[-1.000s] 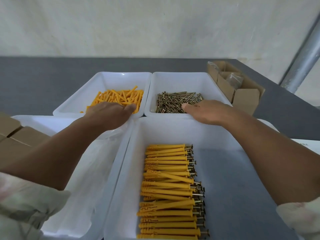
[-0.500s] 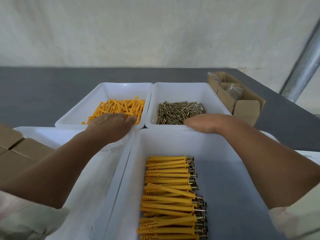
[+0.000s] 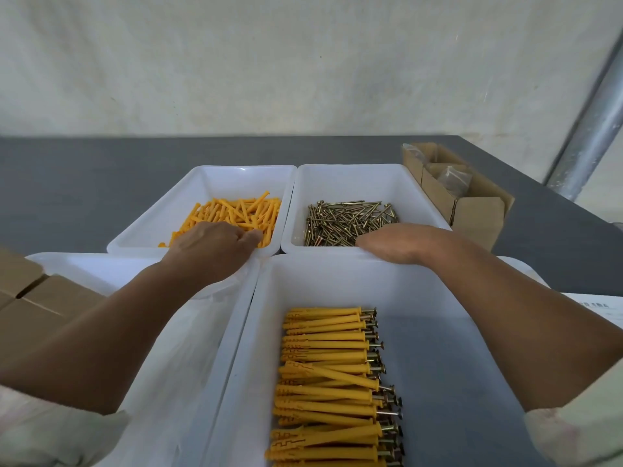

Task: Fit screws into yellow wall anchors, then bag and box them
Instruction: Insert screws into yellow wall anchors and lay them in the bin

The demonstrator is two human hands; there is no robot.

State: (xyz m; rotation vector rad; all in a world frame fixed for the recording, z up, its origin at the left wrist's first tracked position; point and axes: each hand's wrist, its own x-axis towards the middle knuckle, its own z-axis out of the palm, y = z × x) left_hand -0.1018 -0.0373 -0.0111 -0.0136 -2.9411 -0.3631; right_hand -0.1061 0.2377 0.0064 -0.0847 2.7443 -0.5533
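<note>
On the dark grey surface [image 3: 84,183] two small white plastic trays stand side by side, touching. The left small tray [image 3: 205,172] holds a loose heap of yellow plastic wall anchors [image 3: 236,212], and the right small tray [image 3: 367,170] holds a tangle of brass-coloured screws [image 3: 350,219]. The left hand [image 3: 209,246] lies knuckles-up on the near part of the anchor heap. Its fingers bend down out of sight, so I cannot tell whether they are grasping anything. The right hand [image 3: 401,242] hangs over the near rim of the screw tray with its fingers tucked under and hidden, so their state cannot be told either. In front of both stands a large white plastic bin [image 3: 337,281], in which the finished yellow anchors with screws fitted [image 3: 330,382] lie stacked in a neat row, screw heads to the right. Beside it on the left, a second white bin [image 3: 84,264] holds what looks like clear plastic film. Brown cardboard boxes [image 3: 478,214] sit to the right of the screw tray, and more closed cardboard boxes [image 3: 33,298] lie at the left edge.
</note>
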